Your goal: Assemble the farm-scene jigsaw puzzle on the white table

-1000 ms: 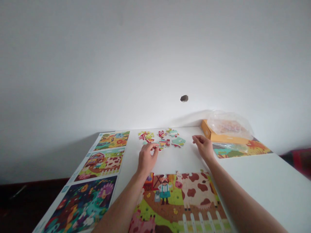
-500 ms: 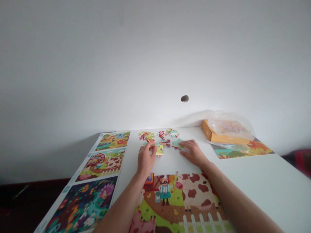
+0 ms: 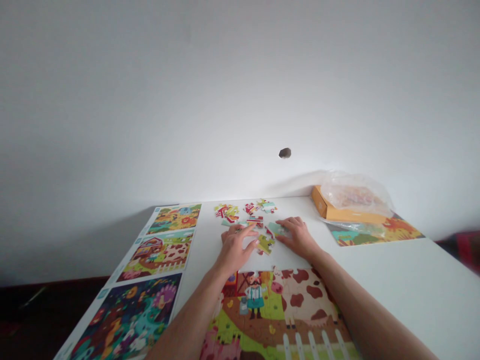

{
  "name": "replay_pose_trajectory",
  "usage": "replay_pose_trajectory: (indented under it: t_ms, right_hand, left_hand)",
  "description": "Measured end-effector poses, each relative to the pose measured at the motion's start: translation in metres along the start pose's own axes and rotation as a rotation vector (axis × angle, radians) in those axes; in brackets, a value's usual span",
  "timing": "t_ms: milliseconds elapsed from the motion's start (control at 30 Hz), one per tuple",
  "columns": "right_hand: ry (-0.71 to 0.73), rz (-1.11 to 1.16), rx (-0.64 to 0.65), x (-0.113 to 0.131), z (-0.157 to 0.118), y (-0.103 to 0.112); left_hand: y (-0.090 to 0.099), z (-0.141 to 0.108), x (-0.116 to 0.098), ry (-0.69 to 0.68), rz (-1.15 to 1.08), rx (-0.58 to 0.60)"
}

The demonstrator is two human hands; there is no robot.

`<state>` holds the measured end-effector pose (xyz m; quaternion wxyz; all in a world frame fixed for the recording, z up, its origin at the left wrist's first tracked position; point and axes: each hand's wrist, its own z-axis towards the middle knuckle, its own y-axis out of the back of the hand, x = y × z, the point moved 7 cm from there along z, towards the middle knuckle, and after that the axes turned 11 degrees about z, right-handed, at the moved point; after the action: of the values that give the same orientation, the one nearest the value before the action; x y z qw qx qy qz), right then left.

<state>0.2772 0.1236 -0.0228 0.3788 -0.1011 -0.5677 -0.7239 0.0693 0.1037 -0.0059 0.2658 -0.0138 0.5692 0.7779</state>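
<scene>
My left hand [image 3: 237, 246] is over the table, thumb and index finger spread apart, just left of a yellow-green puzzle piece [image 3: 265, 244]. To the right, my right hand [image 3: 299, 236] has its thumb and fingertips on a pale green puzzle piece [image 3: 275, 229]; the fingers partly cover it. Loose red barn pieces [image 3: 255, 220] lie between and beyond the hands. Below my wrists is a joined section of a farm jigsaw puzzle [image 3: 258, 320], showing a farmer, a cow, a pig and a white fence. My forearms hide its sides.
More loose pieces [image 3: 227, 211] lie near the wall [image 3: 240, 100]. Picture sheets [image 3: 159, 255] line the table's left side. At the back right, a clear plastic bag [image 3: 356, 190] rests on an orange box [image 3: 320, 202], beside a lion picture [image 3: 397, 230].
My left hand has moved right and toward me, its fingers opening out. The yellow-green piece now lies farther right and nearer. My right hand has barely moved; the pale green piece shifted slightly.
</scene>
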Motion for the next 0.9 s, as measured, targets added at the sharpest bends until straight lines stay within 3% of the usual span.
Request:
replay_pose_trajectory:
  t_ms: [167,300,500,767,900]
  right_hand:
    - [-0.045,-0.003,-0.001,-0.002,0.000,0.001]
    - [-0.106,0.059,-0.016,-0.005,0.001,0.003]
    - [-0.148,0.182,-0.016,-0.005,0.002,0.004]
    - [0.046,0.171,0.176,0.037,-0.005,-0.001]
    - [0.080,0.123,0.205,0.041,-0.006,-0.002]
  left_hand:
    - [0.006,-0.001,0.017,0.166,0.133,-0.114]
    - [0.003,-0.003,0.030,0.297,0.222,-0.104]
    - [-0.001,-0.001,0.030,0.286,0.234,-0.076]
    - [0.001,-0.001,0.029,0.276,0.224,-0.074]
    - [0.001,-0.001,0.028,0.261,0.210,-0.067]
